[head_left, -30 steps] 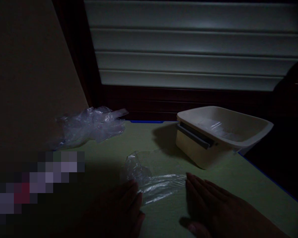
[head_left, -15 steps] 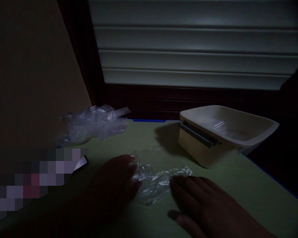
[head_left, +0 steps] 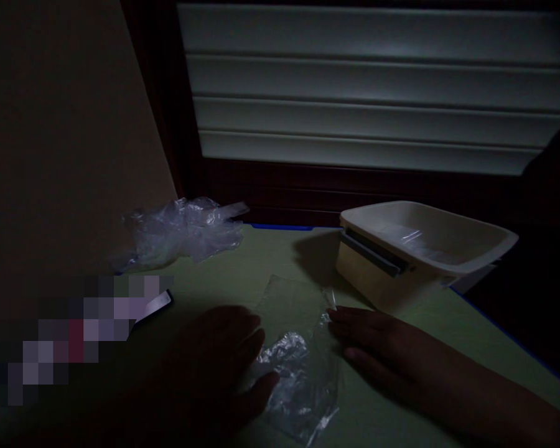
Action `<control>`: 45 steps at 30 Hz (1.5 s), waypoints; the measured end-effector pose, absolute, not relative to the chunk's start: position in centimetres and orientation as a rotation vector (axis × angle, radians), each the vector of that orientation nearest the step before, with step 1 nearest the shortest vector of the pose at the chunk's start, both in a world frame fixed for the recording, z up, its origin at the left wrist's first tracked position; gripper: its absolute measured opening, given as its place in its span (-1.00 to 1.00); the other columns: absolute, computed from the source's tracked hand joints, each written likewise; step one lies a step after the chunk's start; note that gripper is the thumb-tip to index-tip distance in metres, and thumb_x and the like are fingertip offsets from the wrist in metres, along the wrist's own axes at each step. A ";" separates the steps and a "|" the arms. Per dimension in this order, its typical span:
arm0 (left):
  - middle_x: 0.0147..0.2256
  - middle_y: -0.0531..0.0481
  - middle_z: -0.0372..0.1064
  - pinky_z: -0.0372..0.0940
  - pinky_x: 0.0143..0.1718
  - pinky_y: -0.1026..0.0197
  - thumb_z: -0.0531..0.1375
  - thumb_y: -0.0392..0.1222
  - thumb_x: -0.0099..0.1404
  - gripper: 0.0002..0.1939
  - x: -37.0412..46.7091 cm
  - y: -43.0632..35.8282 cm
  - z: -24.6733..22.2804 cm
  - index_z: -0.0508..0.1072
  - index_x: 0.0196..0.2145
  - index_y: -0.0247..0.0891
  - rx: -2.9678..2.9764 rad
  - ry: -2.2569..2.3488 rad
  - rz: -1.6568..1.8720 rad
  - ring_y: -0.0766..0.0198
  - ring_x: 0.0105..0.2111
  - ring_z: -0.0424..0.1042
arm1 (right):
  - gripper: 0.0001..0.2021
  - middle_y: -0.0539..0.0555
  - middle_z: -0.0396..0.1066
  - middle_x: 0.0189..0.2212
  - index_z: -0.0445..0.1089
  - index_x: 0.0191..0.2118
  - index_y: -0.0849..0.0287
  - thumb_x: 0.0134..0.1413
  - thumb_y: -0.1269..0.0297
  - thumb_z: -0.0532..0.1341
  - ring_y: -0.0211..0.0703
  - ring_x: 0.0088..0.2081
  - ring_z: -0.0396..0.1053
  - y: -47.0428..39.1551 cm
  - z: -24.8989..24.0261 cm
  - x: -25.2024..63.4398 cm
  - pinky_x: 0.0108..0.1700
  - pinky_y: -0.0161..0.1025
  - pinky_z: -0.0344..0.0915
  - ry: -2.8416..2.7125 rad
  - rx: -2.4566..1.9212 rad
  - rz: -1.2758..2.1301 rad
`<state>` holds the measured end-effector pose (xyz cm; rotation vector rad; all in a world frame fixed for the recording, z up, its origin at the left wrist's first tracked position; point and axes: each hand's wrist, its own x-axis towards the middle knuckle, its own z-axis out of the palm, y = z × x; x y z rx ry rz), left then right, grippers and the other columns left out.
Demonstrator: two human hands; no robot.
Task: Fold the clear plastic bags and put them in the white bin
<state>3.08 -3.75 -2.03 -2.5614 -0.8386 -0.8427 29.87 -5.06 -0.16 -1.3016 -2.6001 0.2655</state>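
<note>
A clear plastic bag (head_left: pixel 298 361) lies on the green tabletop (head_left: pixel 270 255), smooth at its far end and crinkled nearer to me. My left hand (head_left: pixel 228 354) rests along the bag's left side, fingers apart, the thumb over the crinkled part. On the other side, the outstretched fingertips of my right hand (head_left: pixel 378 336) touch the bag's right edge. Neither hand is closed around anything. Dim light hides the detail of both hands.
A heap of crumpled clear plastic bags (head_left: pixel 182 230) sits at the back left. At the back right stands a cream plastic bin (head_left: pixel 373 280) with clear plastic inside. A phone-like device (head_left: pixel 156 308), mostly pixelated, lies left. A slatted panel (head_left: pixel 354 87) rises behind.
The bag has gone from bunched up to more spread out, reaching farther away and nearer to me. My right hand has moved forward along its edge; the left has shifted slightly right.
</note>
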 end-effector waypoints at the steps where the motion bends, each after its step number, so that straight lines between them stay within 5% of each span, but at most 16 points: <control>1: -0.20 -0.10 0.42 0.31 -0.23 0.12 -0.10 -0.06 0.38 -0.68 2.8 -3.2 -2.1 0.37 -0.20 -0.26 -2.596 -0.822 -0.829 0.14 -0.20 0.37 | -0.66 0.15 0.31 0.05 0.31 0.05 0.19 0.18 0.33 0.02 -0.12 0.05 0.27 -5.0 0.0 30.0 0.06 -0.16 0.25 -2.599 -1.279 0.291; 5: -0.04 -0.14 0.34 0.28 -0.07 0.18 -0.07 -0.12 0.39 -0.71 2.3 -1.7 -2.1 0.34 -0.11 -0.30 -2.844 -0.778 -0.739 0.20 -0.02 0.30 | -0.65 0.15 0.28 0.07 0.29 0.07 0.18 0.21 0.31 -0.01 -0.11 0.06 0.26 -4.9 0.0 30.1 0.06 -0.12 0.24 -2.591 -1.284 0.316; 12: -0.21 -0.14 0.40 0.29 -0.15 0.08 0.06 -0.05 0.28 -0.73 3.2 -2.9 -1.6 0.41 -0.27 -0.31 -2.961 -0.652 -0.636 0.12 -0.18 0.36 | -0.66 0.21 0.33 0.02 0.30 0.05 0.23 0.21 0.35 -0.02 -0.08 0.00 0.31 -4.2 -1.0 30.4 0.03 -0.09 0.28 -2.536 -1.348 0.187; 19: 0.01 -0.17 0.27 0.22 -0.02 0.08 0.01 -0.11 0.33 -0.70 2.6 -2.8 -2.3 0.30 -0.06 -0.30 -2.933 -0.789 -0.679 0.11 0.03 0.20 | -0.68 0.19 0.37 -0.04 0.36 -0.03 0.21 0.23 0.34 -0.05 -0.08 -0.07 0.37 -3.6 -2.1 30.9 -0.01 -0.11 0.31 -2.469 -1.345 0.204; 24: -0.17 -0.19 0.38 0.32 -0.20 0.08 0.02 -0.12 0.29 -0.71 3.4 -2.7 -1.6 0.39 -0.17 -0.35 -3.024 -0.741 -0.588 0.09 -0.18 0.35 | -0.66 0.25 0.38 -0.08 0.35 -0.03 0.30 0.23 0.29 -0.06 -0.06 -0.11 0.37 -3.2 -2.9 29.9 -0.04 -0.09 0.32 -2.288 -1.451 0.211; 34: -0.26 -0.14 0.39 0.29 -0.25 0.12 0.04 -0.18 0.27 -0.81 3.9 -2.9 -1.4 0.40 -0.31 -0.32 -3.049 -0.713 -0.593 0.12 -0.26 0.36 | -0.79 0.21 0.44 -0.22 0.46 -0.24 0.25 0.12 0.31 0.10 -0.01 -0.20 0.38 -2.1 -3.7 29.1 -0.14 -0.07 0.32 -2.113 -1.499 0.188; 41: -0.06 -0.13 0.28 0.19 0.01 0.04 0.05 -0.25 0.28 -0.75 3.4 -2.5 -3.5 0.29 -0.08 -0.26 -2.982 -0.842 -0.899 0.09 0.06 0.15 | -0.82 0.11 0.47 -0.34 0.43 -0.31 0.19 0.11 0.32 0.08 -0.10 -0.32 0.43 -2.2 -3.5 29.1 -0.27 -0.18 0.34 -1.994 -1.458 0.391; 45: -0.06 -0.12 0.26 0.18 0.03 -0.01 0.04 -0.31 0.28 -0.77 3.4 -2.1 -4.2 0.27 -0.09 -0.25 -2.964 -0.866 -0.990 0.09 0.08 0.12 | -0.82 0.16 0.45 -0.31 0.41 -0.25 0.23 0.09 0.31 0.11 -0.04 -0.27 0.40 -2.0 -3.8 29.1 -0.21 -0.12 0.32 -2.000 -1.487 0.326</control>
